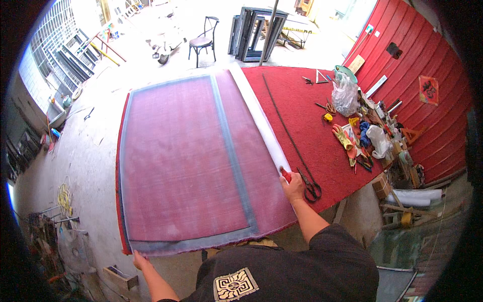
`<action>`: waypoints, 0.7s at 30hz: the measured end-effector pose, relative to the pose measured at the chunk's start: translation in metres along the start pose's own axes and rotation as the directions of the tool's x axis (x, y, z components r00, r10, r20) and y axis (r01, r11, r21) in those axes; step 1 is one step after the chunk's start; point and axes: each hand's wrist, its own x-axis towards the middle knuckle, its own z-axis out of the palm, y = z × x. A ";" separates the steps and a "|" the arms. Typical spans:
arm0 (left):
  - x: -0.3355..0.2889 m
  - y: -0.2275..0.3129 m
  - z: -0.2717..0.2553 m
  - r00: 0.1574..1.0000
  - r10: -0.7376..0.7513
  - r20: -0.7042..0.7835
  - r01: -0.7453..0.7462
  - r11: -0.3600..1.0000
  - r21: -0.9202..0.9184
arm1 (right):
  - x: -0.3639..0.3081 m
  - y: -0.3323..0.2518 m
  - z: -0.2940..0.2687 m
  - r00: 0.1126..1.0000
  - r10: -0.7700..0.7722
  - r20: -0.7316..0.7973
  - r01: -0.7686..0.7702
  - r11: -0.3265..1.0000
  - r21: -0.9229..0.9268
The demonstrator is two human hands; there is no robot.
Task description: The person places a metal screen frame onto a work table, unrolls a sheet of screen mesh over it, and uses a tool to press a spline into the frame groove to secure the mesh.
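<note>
A sheet of pale, see-through screen mesh (pixel 171 151) lies over a grey rectangular frame (pixel 232 156) on a red-covered table (pixel 312 126). Its far-running right side is a white roll (pixel 261 126). At the near left corner, my left hand (pixel 141 260) has its fingers closed on the mesh edge. My right hand (pixel 294 189) is wrapped round a red-handled tool (pixel 285 174) by the near end of the roll; the tool's working tip is hard to make out. Just right of that hand lies a pair of black scissors (pixel 312 191), beside a long thin dark rod (pixel 284 121).
Gloves (pixel 344 137), a yellow tape measure (pixel 328 117), plastic bags (pixel 345 95) and hand tools crowd the table's right side, against a red wall (pixel 422 65). Beyond the table stand a chair (pixel 203 40) and stacked dark frames (pixel 254 32). A wooden box (pixel 121 277) sits lower left.
</note>
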 end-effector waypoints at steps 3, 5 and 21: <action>0.013 0.000 -0.004 0.996 0.092 0.019 -0.093 0.995 0.033 | -0.005 -0.006 0.010 0.999 -0.017 0.031 0.017 1.000 -0.003; 0.027 0.000 -0.009 0.992 0.120 -0.030 -0.118 0.991 0.064 | -0.007 -0.011 0.016 0.997 -0.073 0.037 0.072 0.996 0.046; 0.041 0.005 -0.025 0.998 0.062 -0.024 -0.059 0.990 0.126 | -0.026 -0.023 0.034 0.985 -0.057 0.162 0.050 0.998 0.047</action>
